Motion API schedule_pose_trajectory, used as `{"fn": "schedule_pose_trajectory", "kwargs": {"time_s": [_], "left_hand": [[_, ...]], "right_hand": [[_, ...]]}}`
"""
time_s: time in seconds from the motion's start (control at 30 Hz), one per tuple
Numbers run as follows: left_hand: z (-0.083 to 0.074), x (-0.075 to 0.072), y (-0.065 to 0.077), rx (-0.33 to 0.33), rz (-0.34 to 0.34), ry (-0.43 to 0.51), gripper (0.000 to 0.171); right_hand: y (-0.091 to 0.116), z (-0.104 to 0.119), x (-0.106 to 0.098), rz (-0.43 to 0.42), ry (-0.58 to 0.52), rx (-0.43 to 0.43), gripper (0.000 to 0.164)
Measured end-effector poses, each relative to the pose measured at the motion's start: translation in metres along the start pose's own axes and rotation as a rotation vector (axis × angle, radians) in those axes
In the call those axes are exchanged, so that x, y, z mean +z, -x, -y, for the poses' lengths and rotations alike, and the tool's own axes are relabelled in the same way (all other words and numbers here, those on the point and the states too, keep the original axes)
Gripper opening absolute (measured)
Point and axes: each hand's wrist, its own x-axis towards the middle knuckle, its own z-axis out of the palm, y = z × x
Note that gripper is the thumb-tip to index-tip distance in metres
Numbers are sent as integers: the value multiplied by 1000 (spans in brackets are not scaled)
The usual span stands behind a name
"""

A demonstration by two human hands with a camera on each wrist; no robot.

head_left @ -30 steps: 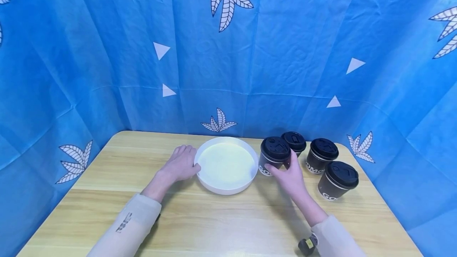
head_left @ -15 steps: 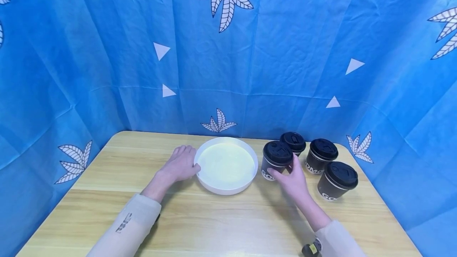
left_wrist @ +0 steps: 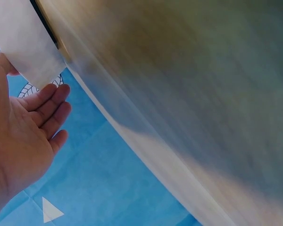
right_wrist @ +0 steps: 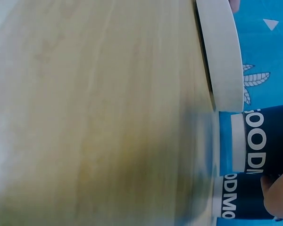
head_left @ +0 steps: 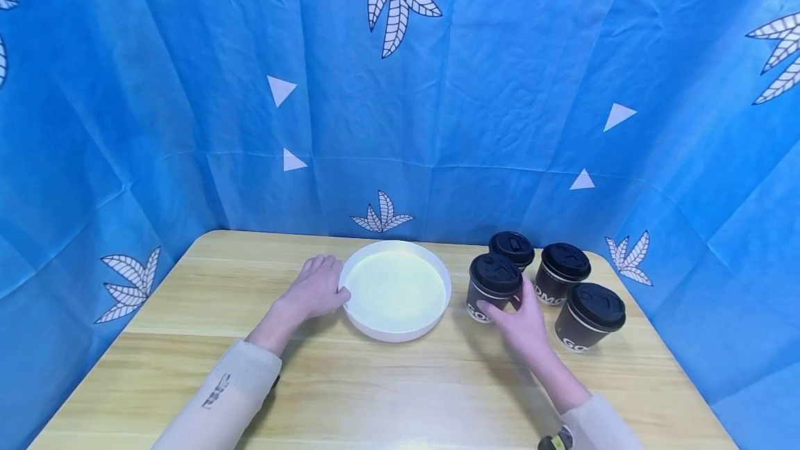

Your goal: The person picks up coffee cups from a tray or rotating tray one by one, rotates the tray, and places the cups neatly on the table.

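My left hand holds the left rim of a round, shallow white tray, thumb over the edge. In the left wrist view its fingers are bent along the tray's outer wall. To the tray's right, my right hand grips a dark paper coffee cup with a black lid, thumb on its near side. This cup is upright; the right wrist view shows a gap between its white base and the tabletop. Part of the cup is hidden behind my fingers.
Several similar lidded cups stand on the right side of the wooden table: one behind the held cup, one at the back right, one nearer me. A blue patterned cloth hangs behind and beside the table.
My right hand has carried the cup to the right and a little toward me, away from the tray. The left hand and the tray have stayed in place.
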Motion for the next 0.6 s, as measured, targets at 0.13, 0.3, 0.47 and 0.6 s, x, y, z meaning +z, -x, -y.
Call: {"fn": "schedule_pose_trajectory", "kwargs": {"time_s": [0.13,0.3,0.47,0.6], "left_hand": [[0,0,0,-6,4,0,54],[0,0,0,-5,-3,-1,52],[0,1,0,-5,-7,-3,52],[0,1,-1,-4,-7,-8,53]], "right_hand": [[2,-1,-4,0,8,16,88],[5,-2,-10,11,2,39,94],[6,-5,-15,17,-15,55,94],[5,-6,-19,3,4,65,95]]}}
